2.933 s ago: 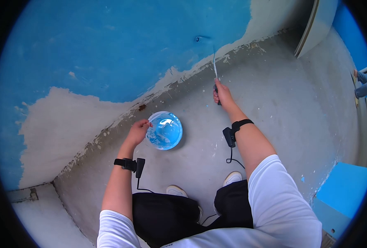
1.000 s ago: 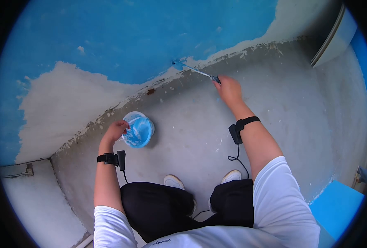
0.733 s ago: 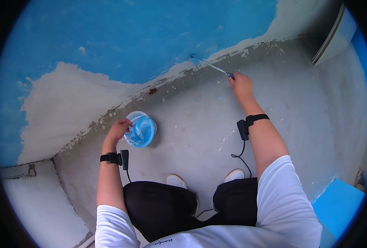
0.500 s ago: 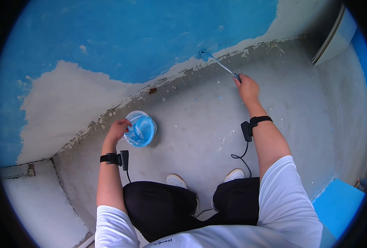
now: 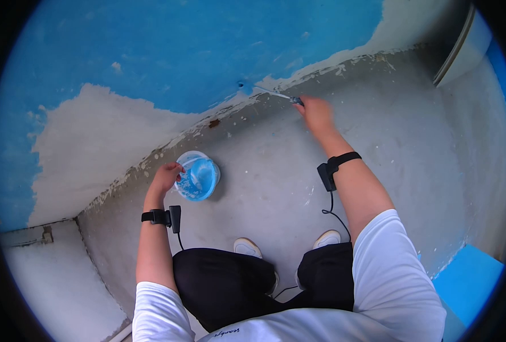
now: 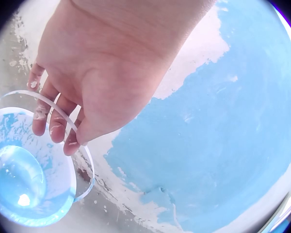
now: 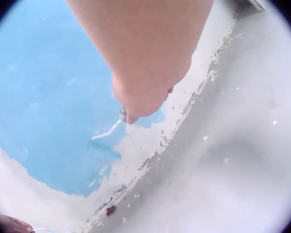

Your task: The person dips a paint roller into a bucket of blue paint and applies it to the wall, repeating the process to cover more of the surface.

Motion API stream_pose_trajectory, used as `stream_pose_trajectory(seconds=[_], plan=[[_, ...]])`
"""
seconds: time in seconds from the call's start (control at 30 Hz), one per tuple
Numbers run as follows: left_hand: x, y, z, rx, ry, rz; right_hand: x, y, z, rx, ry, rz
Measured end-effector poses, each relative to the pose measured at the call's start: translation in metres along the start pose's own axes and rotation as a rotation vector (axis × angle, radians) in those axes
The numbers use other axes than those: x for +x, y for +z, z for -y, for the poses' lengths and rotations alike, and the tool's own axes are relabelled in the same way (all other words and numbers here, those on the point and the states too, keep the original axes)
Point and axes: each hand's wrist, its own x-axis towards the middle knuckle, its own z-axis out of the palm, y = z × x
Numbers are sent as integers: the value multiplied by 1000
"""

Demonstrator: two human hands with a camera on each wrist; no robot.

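Note:
My right hand (image 5: 316, 114) grips the dark handle (image 5: 296, 101) of a paint roller, whose thin rod reaches left to the roller head (image 5: 245, 86) against the lower edge of the blue paint on the wall (image 5: 173, 51). In the right wrist view the hand (image 7: 145, 92) hides most of the handle. My left hand (image 5: 166, 176) holds the thin white bail of a bucket (image 5: 199, 178) with blue paint inside. The left wrist view shows that bail (image 6: 63, 114) pinched between the thumb and fingers (image 6: 58, 119).
A grey floor (image 5: 275, 171) spotted with paint meets the wall along a rough, chipped edge. Two white shoes (image 5: 247, 247) stand below the bucket. A pale panel (image 5: 461, 57) leans at the upper right, and a bright blue surface (image 5: 468, 282) lies at the lower right.
The roller went from high on the blue area down to its lower edge, right along it, then back left. The bucket shifted left in the head view, still held by my left hand.

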Motion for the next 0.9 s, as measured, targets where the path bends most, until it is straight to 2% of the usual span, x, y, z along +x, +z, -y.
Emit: stream_pose_trajectory(seconds=[0.2, 0.33, 0.6, 0.7, 0.83, 0.9], plan=[[7, 1, 7, 23, -13, -29, -15, -25, -33, -32, 158, 49], [9, 1, 9, 6, 28, -32, -19, -20, -28, -46, 129, -3], [6, 2, 8, 6, 4, -45, 6, 6, 30, -52, -41, 67], [6, 1, 7, -8, 18, -32, 9, 5, 32, -102, -17, 92], [7, 2, 5, 0, 2, -40, 3, 9, -13, -114, 37, 84], [8, 3, 6, -18, 9, -39, -1, -4, -38, -207, 146, 78]])
